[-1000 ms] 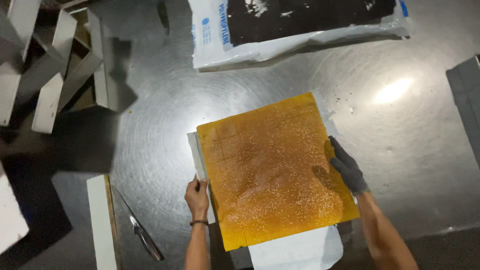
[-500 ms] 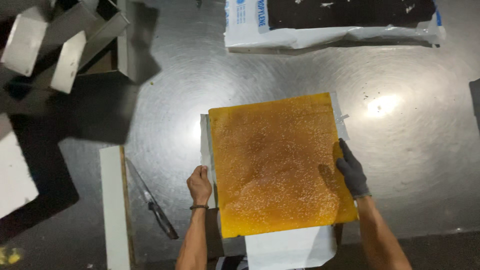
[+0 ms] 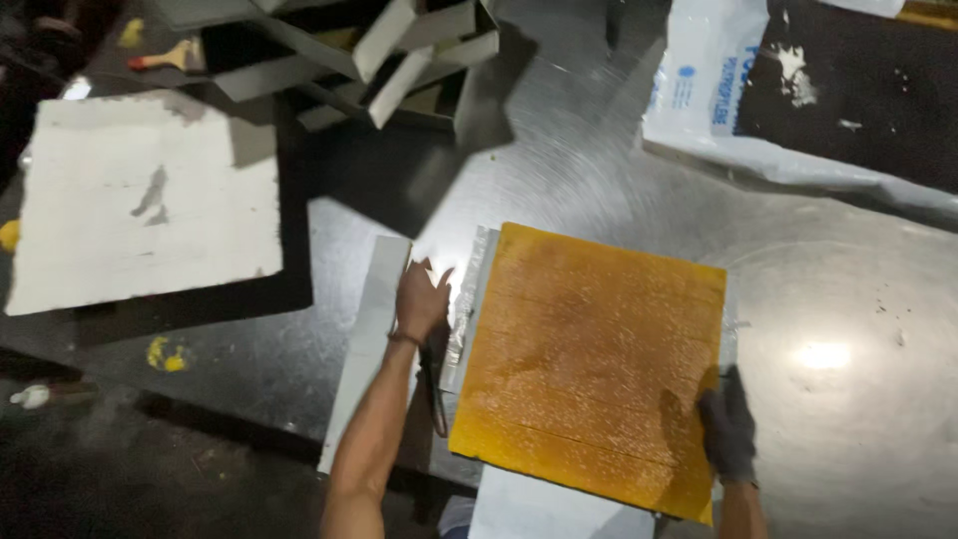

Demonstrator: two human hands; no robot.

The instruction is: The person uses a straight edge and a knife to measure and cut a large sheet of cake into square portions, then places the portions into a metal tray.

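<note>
A square yellow-orange slab with a grainy top lies flat on the shiny metal table. My bare left hand, a thin band on its wrist, rests with fingers spread on a silvery strip just beside the slab's left edge. My right hand, in a dark glove, grips the slab's right edge near its close corner. A white sheet sticks out from under the slab's near side.
A knife lies under my left forearm, next to a long white strip. A white board sits at left, stacked metal frames behind it. A white and black bag lies at the far right.
The view has swung left, so the slab now sits right of centre. My left hand has slid further up along the slab's left side. The gloved hand stays on the right edge.
</note>
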